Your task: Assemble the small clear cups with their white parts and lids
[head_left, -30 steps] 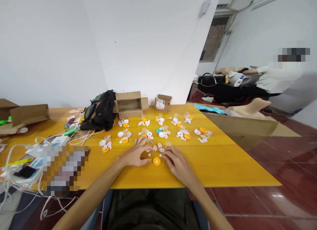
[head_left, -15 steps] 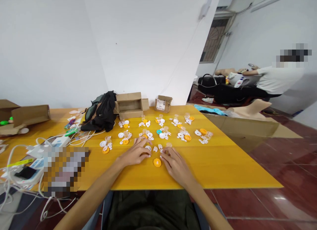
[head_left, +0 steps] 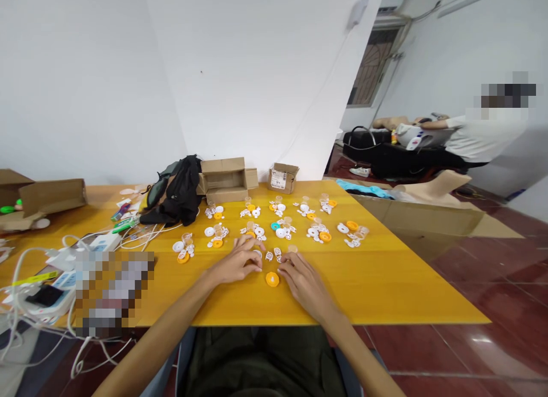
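My left hand (head_left: 237, 263) rests low over the table with its fingers curved and apart, beside a white ring-shaped part (head_left: 257, 254) that it partly hides. To the right, my right hand (head_left: 307, 284) has its thumb and fingers parted, close to a white perforated piece (head_left: 278, 252). Another white perforated piece (head_left: 269, 256) lies between the hands. An orange scalloped cap (head_left: 272, 279) with a pale centre sits nearer to me. Just beyond my right fingers is a clear cup (head_left: 292, 248). Nothing shows held in either hand.
Several groups of white parts, orange caps and clear cups spread across the yellow table (head_left: 377, 288). A black bag (head_left: 180, 197), an open carton (head_left: 225, 183) and a small box (head_left: 282, 178) stand behind. Power strips (head_left: 64, 294) and cables lie left. A person (head_left: 483, 132) sits at far right.
Both hands stay almost in place. The whole view shifts very slightly. In the background, the other person's hand and the object in it have moved a little.
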Demonstrator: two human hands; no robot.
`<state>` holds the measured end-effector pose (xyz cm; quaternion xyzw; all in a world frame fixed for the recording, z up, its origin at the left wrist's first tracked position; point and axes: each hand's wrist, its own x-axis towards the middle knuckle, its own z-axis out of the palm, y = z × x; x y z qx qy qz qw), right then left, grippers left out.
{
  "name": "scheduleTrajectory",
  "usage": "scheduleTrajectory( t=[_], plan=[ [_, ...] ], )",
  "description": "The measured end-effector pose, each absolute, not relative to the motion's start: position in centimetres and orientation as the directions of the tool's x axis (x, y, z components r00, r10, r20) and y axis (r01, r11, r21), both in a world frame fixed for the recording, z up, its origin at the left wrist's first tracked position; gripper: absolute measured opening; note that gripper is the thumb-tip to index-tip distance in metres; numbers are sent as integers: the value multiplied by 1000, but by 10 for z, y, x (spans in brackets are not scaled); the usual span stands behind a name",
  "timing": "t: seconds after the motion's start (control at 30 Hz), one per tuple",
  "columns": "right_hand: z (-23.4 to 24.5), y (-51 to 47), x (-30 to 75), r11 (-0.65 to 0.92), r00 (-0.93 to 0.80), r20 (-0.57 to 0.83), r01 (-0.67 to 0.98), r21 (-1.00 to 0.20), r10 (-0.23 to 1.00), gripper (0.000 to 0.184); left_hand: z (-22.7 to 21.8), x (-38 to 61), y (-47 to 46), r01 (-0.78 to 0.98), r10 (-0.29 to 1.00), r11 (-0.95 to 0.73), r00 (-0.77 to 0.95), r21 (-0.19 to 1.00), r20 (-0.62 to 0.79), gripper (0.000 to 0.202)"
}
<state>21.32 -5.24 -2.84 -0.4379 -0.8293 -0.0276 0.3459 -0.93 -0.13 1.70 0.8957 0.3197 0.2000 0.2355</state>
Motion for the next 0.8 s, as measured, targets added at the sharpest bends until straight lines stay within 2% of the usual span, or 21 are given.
scheduleTrajectory(
  t=[0.17,0.53,0.8],
  plan=[
    [-29,-52,213,619,-370,594,730,-291,715,23,16,-8,-2,482,661,-694,721,535,209,11],
    [-32,-51,213,643,-397,612,724,-248,684,23,12,-3,-7,506,655,-719,724,477,219,6],
    [-28,-53,215,633,-337,604,675,-380,722,21,8,10,-15,492,635,-737,738,464,227,22]
  ],
)
